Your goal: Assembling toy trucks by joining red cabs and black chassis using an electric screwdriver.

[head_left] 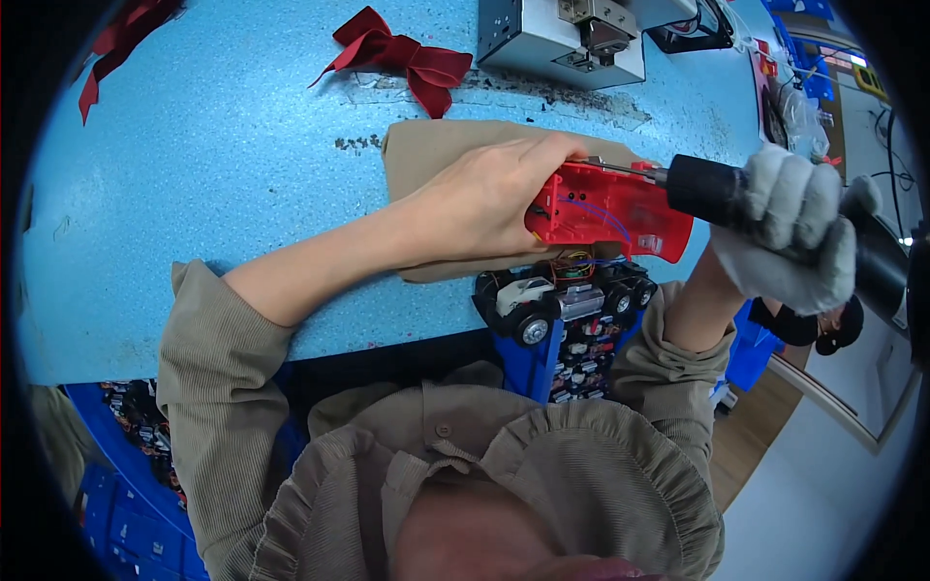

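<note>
One left hand [496, 189]: holds red shell [593, 225]
Right hand [790, 230]: holds screwdriver [702, 191]
Progress: likely partway; wheeled base [581, 302] bare beside shell

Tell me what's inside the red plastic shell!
Inside the red plastic shell are blue wires and a small pale piece. The left hand covers part of one end, so what's under it can't be seen.

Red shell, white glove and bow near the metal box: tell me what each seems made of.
Red shell: probably moulded plastic, glossy; bright highlights and thin, shaped walls suggest it. White glove: seemingly fabric, matte, judging by soft folds. Bow: perhaps velvet, by its soft sheen; another cloth is possible.
</note>
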Available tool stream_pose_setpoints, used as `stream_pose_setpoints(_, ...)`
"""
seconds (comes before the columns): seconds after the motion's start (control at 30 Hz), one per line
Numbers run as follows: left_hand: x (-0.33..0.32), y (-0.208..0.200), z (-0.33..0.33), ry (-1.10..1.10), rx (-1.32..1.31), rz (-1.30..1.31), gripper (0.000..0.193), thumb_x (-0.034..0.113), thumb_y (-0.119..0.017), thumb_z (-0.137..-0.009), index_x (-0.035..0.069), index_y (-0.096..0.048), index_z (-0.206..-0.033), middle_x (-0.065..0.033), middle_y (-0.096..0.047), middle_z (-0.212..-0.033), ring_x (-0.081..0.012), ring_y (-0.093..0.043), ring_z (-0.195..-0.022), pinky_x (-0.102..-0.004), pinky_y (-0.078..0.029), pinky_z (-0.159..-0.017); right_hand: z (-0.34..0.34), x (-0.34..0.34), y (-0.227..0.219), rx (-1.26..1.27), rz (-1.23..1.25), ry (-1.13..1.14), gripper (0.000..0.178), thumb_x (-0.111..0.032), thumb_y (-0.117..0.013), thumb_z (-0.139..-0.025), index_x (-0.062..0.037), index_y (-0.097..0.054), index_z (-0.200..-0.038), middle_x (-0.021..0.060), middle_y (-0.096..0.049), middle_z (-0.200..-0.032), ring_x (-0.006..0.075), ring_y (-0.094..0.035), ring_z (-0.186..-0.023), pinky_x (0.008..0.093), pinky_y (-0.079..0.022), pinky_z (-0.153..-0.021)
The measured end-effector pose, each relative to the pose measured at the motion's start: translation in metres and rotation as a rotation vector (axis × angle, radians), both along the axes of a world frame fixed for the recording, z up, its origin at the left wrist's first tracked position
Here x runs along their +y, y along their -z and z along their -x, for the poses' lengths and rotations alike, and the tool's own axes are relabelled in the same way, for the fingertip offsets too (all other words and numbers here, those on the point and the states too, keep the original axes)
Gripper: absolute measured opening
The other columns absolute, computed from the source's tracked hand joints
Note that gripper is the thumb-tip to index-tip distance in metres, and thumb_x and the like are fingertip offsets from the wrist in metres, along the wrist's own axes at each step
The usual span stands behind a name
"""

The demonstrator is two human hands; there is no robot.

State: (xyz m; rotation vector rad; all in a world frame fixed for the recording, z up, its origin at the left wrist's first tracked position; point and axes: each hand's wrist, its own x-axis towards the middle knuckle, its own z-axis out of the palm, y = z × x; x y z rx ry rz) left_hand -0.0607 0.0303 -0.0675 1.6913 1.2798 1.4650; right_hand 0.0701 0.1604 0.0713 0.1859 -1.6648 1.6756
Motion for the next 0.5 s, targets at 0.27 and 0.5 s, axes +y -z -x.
stream_pose_setpoints(0.27, 0.0, 0.0, -0.001, -0.012, 0.008, 0.0, 0.059, 0.022, -0.074, -0.067, 0.002, -0.04, -0.11, -0.0196, -0.057, -0.098, -0.0371, -0.057, -0.089, -0.0408, -0.048, -0.075, -0.008, 0.007, -0.008, 0.136, 0.141, 0.005, 0.029, -0.025, -0.045, -0.083, -0.0051, -0.058, -0.099, -0.0037, -0.042, -0.064, 0.0104, -0.043, -0.05, 0.0269, -0.04, -0.051)
stream_pose_setpoints(0.5, -0.001, -0.001, 0.0, 0.022, -0.023, 0.033, 0.059, 0.019, -0.074, -0.066, 0.002, -0.04, -0.11, -0.0194, -0.056, -0.097, -0.037, -0.057, -0.089, -0.0407, -0.048, -0.075, 0.04, 0.064, -0.014, 0.048, -0.192, 0.452, 0.023, -0.034, -0.056, -0.07, -0.0159, -0.045, -0.061, -0.0034, -0.039, -0.053, 0.012, -0.039, -0.048, 0.0293, -0.038, -0.059)
